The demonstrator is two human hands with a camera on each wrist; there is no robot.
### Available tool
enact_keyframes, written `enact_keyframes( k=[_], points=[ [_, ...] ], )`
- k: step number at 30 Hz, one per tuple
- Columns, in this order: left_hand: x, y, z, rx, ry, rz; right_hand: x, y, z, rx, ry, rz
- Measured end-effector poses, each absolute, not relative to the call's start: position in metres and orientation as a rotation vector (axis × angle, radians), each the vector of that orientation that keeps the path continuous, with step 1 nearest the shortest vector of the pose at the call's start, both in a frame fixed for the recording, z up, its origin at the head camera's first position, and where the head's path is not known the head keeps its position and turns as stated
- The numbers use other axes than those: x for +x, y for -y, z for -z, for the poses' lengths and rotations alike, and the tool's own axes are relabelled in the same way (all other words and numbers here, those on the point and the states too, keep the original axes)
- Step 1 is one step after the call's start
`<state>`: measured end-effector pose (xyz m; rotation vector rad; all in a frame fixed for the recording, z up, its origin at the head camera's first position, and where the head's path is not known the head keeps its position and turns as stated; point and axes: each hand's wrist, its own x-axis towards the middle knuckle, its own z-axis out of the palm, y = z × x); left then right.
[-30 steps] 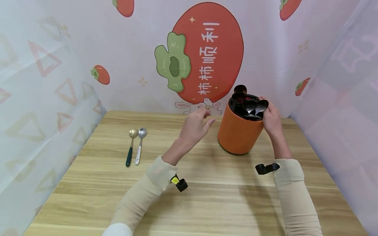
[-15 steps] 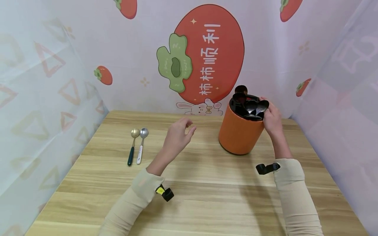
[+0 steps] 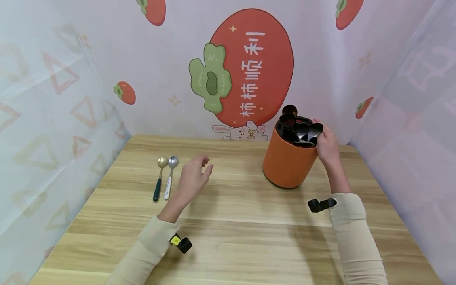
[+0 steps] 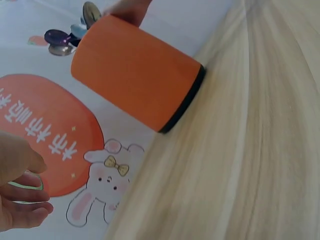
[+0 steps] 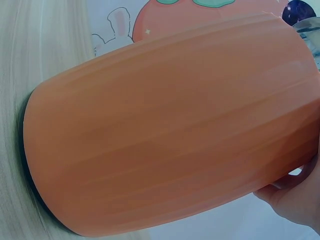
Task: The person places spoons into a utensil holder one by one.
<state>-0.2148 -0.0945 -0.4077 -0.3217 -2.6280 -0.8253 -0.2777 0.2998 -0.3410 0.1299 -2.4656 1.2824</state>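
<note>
My right hand (image 3: 327, 145) grips the upper right side of an orange utensil holder (image 3: 289, 166), which stands on the table. Several shiny spoons (image 3: 303, 130) stick out of its black top, bowls up. In the right wrist view the holder (image 5: 165, 130) fills most of the picture, with part of the hand (image 5: 295, 200) at its lower right; the other fingers are hidden. My left hand (image 3: 191, 178) hovers over the table with nothing in it, fingers loosely bent. Left of it lie a gold spoon with a dark green handle (image 3: 157, 190) and a silver spoon with a white handle (image 3: 168, 188).
The wooden table (image 3: 242, 221) is enclosed by printed cloth at the back (image 3: 156, 59) and on both sides. The holder stands near the table's far right part, close to the back cloth. The two spoons lie side by side, handles toward me.
My left hand has moved left, from beside the holder to near the two spoons on the table. My right hand keeps its place at the holder's rim.
</note>
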Motion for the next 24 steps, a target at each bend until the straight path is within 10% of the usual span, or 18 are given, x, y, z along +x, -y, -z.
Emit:
enact_keyframes(
  k=[24],
  points=[
    [-0.206, 0.181, 0.45, -0.092, 2.793, 0.56, -0.28, -0.302, 0.342, 0.157, 2.46, -1.281]
  ],
)
